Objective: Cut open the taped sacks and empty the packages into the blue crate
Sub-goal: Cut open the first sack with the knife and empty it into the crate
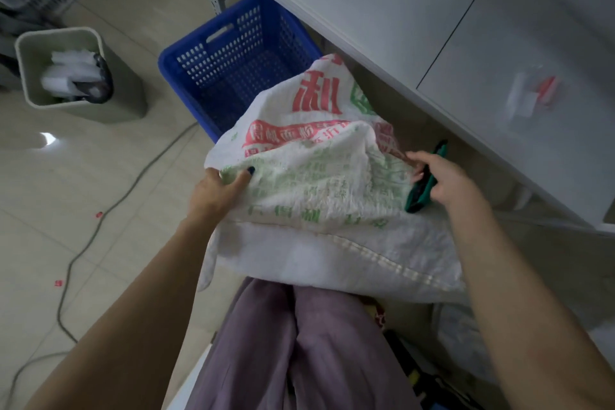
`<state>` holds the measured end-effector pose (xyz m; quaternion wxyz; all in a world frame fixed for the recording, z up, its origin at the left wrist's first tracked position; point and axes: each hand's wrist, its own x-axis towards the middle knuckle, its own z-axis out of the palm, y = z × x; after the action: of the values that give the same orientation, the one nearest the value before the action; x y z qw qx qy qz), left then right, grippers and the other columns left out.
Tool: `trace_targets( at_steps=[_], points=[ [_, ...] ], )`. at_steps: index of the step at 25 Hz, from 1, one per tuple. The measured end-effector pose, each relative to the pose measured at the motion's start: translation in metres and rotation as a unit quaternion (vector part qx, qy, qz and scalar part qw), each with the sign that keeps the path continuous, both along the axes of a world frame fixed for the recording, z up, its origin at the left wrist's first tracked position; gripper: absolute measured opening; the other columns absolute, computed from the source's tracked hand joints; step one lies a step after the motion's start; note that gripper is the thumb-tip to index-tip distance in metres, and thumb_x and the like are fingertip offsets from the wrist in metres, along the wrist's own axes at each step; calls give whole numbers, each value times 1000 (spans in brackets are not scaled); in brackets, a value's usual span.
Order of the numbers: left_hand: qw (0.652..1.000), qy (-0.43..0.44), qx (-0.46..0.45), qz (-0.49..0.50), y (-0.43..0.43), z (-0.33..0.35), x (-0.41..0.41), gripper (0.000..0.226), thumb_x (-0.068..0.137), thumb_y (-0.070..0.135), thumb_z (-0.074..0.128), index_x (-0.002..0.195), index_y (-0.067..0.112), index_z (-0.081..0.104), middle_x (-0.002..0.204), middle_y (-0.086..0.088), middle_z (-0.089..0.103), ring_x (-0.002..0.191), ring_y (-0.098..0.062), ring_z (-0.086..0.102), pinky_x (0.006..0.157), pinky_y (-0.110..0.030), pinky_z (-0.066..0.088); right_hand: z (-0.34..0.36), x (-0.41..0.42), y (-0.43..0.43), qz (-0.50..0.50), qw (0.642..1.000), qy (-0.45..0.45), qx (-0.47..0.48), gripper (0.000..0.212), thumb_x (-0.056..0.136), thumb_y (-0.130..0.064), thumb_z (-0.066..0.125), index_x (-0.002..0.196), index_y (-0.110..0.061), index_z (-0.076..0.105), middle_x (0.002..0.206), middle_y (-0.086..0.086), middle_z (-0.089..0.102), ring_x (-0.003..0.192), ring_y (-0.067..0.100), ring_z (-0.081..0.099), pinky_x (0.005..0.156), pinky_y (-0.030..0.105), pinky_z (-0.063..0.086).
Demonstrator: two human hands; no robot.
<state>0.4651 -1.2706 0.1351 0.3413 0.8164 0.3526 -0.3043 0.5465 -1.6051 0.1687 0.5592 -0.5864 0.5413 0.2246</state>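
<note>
White sack [319,183] printed with red and green characters, blue perforated crate [233,60], green cutter [422,190], mauve trousers [299,349].

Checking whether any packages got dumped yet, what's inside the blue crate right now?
The visible part of the blue crate shows only its perforated walls and dark bottom, no packages. The white printed sack, held over its near corner, hides the rest.

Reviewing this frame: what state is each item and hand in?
sack: crumpled, lifted by both hands
blue crate: upright, no packages visible, partly hidden
left hand: grips sack edge
right hand: holds green cutter, touches sack
green cutter: blade not discernible
grey bin: holds white waste
</note>
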Motion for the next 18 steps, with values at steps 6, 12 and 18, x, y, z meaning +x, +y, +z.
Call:
trace_targets(
  at_steps=[6, 12, 18],
  points=[
    [993, 111, 34, 5, -8, -37, -5, 111, 73, 65, 63, 147, 6, 6, 147, -21, 27, 134, -37, 31, 108, -45, 30, -37, -31, -6, 138, 983, 114, -36, 24, 83, -28, 73, 89, -11, 57, 64, 3, 48, 50, 11, 40, 32, 13, 30],
    [980, 167, -79, 80, -3, -69, -23, 126, 60, 65, 73, 147, 4, 4, 147, -17, 32, 132, -35, 37, 109, -45, 35, -51, -52, -19, 103, 982, 155, 9, 39, 76, -48, 73, 85, -14, 57, 69, 0, 52, 50, 9, 43, 36, 15, 37],
    [981, 185, -19, -54, 5, -80, -23, 98, 63, 82, 54, 127, 8, 50, 124, -13, 58, 110, -32, 56, 93, -38, 46, -69, -50, -29, 75, 984, 145, 72, 38, 75, -46, 73, 73, -16, 50, 52, -4, 46, 30, 3, 34, 30, 12, 28]
  ],
)
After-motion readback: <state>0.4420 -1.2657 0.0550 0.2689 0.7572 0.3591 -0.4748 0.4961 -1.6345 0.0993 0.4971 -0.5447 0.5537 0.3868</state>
